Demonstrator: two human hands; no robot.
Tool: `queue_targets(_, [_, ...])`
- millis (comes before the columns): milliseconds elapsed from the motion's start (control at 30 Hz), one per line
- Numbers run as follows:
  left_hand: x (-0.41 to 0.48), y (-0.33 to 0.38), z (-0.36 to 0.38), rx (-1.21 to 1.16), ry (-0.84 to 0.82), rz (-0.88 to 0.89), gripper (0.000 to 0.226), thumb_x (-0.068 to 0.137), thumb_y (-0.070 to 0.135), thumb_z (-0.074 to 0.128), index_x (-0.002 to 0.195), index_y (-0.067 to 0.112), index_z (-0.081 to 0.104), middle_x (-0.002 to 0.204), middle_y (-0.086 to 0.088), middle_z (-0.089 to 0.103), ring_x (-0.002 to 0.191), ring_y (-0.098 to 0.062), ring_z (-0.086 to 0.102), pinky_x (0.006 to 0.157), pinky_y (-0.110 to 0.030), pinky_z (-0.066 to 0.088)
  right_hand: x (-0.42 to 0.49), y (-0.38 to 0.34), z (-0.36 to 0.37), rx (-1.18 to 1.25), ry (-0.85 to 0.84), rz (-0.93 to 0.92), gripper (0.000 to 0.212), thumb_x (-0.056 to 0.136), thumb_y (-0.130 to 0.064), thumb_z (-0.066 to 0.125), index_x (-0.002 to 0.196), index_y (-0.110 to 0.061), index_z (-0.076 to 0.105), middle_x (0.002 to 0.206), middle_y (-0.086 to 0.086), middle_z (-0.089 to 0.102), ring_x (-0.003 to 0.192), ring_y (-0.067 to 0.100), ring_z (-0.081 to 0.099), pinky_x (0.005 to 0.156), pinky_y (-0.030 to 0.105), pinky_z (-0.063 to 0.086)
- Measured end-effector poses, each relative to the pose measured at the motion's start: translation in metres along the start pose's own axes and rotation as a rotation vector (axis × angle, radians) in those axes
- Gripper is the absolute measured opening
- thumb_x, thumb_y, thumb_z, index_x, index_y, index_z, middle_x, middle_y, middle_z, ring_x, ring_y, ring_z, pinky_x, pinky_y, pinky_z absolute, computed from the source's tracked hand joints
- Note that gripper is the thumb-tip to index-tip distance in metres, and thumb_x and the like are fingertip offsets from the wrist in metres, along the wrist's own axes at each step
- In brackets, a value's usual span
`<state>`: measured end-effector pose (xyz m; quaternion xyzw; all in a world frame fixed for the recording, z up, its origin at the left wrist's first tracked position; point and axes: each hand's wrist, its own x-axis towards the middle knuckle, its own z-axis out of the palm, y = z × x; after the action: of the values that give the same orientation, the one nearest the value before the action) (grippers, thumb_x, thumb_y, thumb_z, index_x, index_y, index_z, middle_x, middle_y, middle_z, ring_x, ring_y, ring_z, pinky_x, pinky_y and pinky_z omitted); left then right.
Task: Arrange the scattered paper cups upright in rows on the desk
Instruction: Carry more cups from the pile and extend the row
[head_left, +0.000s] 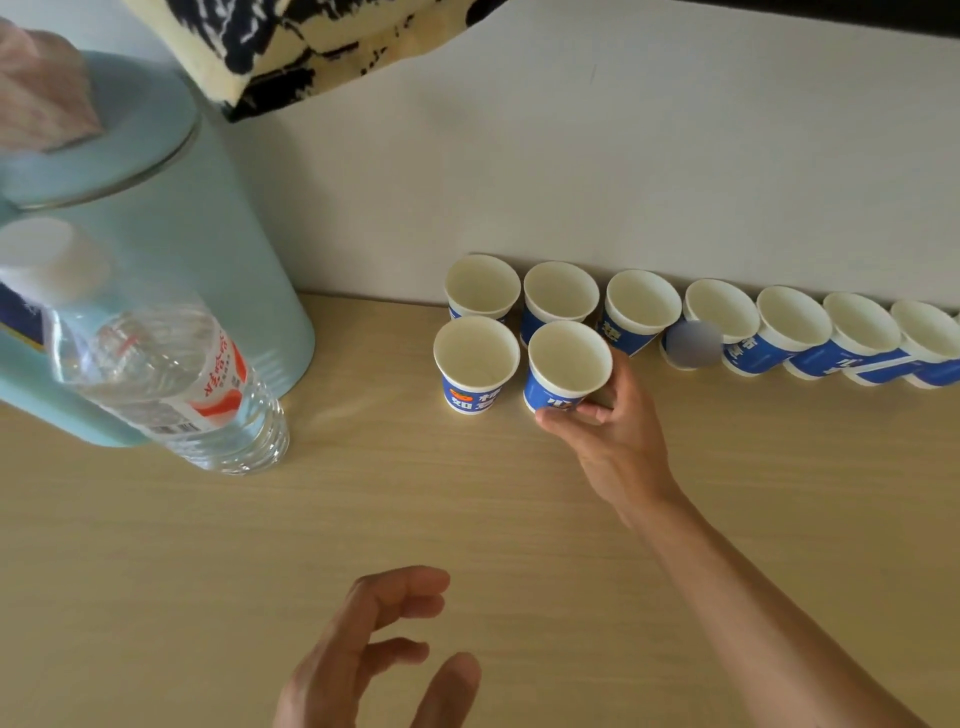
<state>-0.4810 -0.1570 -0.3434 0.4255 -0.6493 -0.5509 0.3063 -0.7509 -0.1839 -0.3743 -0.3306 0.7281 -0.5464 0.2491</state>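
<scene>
Right hand: I see the right hand (613, 436) reached forward over the bench (467, 509), its fingers (618, 384) curled round the far side of a paper cup (569, 364) and the thumb pressed on the near side.
Held cup: it is upright, mouth up, second in the front row. I cannot tell whether its base sits fully on the bench.
Front row: a second cup (475, 364) stands upright just to its left, close but apart.
Back row: a line of cups (644, 306) stands side by side against the wall, running off the right edge.
Left hand: the left hand (363, 660) hovers over the near bench with its fingers loosely spread, gripping nothing.
Left side: I see a water bottle (171, 384) in front of a pale blue tub (208, 234).
Top: a black-and-cream cloth (291, 47) hangs.
</scene>
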Motion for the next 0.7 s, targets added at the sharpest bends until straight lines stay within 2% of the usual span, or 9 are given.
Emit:
queue_targets(100, [0.0,0.008,-0.003,-0.012,0.003,0.006,0.044,0.054,0.053,0.073,0.097,0.044,0.072,0.095,0.005,0.078,0.088,-0.014,0.074,0.074,-0.024,0.058,-0.013,0.005,-0.002,0.017,0.051,0.018,0.075,0.072,-0.008,0.086,0.137,-0.026,0.051,0.126,-0.013,0.065,0.116,0.003,0.062,0.093,0.02,0.049])
queue_targets(200, [-0.002,0.025,-0.009,-0.041,0.009,-0.014,0.041,0.064,0.05,0.071,0.103,0.04,0.07,0.102,0.007,0.077,0.099,-0.013,0.073,0.078,-0.022,0.058,-0.037,0.007,0.0,0.024,0.141,0.077,0.072,0.076,-0.006,0.085,0.138,-0.022,0.05,0.13,-0.006,0.06,0.12,0.001,0.058,0.096,0.026,0.05])
queue_targets(333, [-0.007,0.048,-0.02,-0.046,0.001,-0.054,0.032,0.076,0.042,0.071,0.106,0.032,0.068,0.108,0.012,0.073,0.105,-0.013,0.07,0.079,-0.021,0.056,-0.071,-0.013,0.006,0.056,0.183,0.172,0.069,0.08,-0.002,0.081,0.138,-0.018,0.048,0.13,0.0,0.058,0.118,0.004,0.059,0.088,0.015,0.051])
queue_targets(467, [-0.01,0.07,-0.038,-0.043,0.006,-0.09,0.028,0.081,0.028,0.072,0.108,0.026,0.067,0.109,0.013,0.072,0.103,-0.01,0.07,0.079,-0.023,0.055,-0.105,-0.046,0.011,0.056,0.181,0.213,0.065,0.082,-0.002,0.078,0.138,-0.017,0.049,0.129,0.005,0.06,0.118,0.01,0.062,0.081,0.012,0.051])
queue_targets(633, [-0.024,0.112,-0.069,-0.085,0.001,-0.085,0.029,0.081,0.027,0.072,0.108,0.019,0.067,0.107,0.01,0.072,0.097,-0.008,0.069,0.076,-0.017,0.053,-0.149,-0.12,0.019,0.121,0.154,0.228,0.053,0.085,0.001,0.075,0.129,-0.018,0.054,0.125,0.012,0.064,0.114,0.018,0.067,0.079,0.015,0.052])
queue_targets(700, [-0.031,0.125,-0.077,-0.084,-0.026,-0.085,0.029,0.081,0.028,0.071,0.108,0.018,0.067,0.106,0.009,0.072,0.096,-0.007,0.069,0.076,-0.017,0.052,-0.165,-0.15,0.022,0.184,0.142,0.235,0.049,0.085,0.005,0.074,0.126,-0.016,0.056,0.122,0.014,0.065,0.107,0.016,0.069,0.081,0.016,0.052])
